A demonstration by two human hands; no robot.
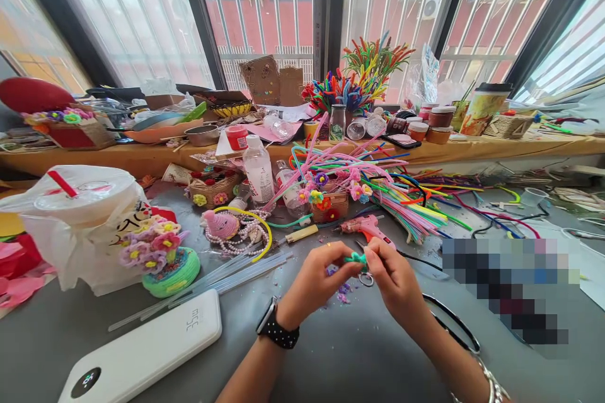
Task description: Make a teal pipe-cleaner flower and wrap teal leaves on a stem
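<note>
My left hand pinches a small, fuzzy green pipe cleaner piece between thumb and fingers, above the grey table. On its other side, my right hand is closed with its fingertips against the same piece. Just under the right fingertips a small metal ring shows. A thin dark point sticks up behind the piece; I cannot tell whether it belongs with the ring. Purple fuzzy scraps lie below the hands. A pink glue gun rests right behind them.
A white power bank and clear glue sticks lie at left, near a crocheted flower pot and a bagged drink cup. Pipe cleaners spread behind. Black-framed glasses lie at right. A crowded ledge runs below the windows.
</note>
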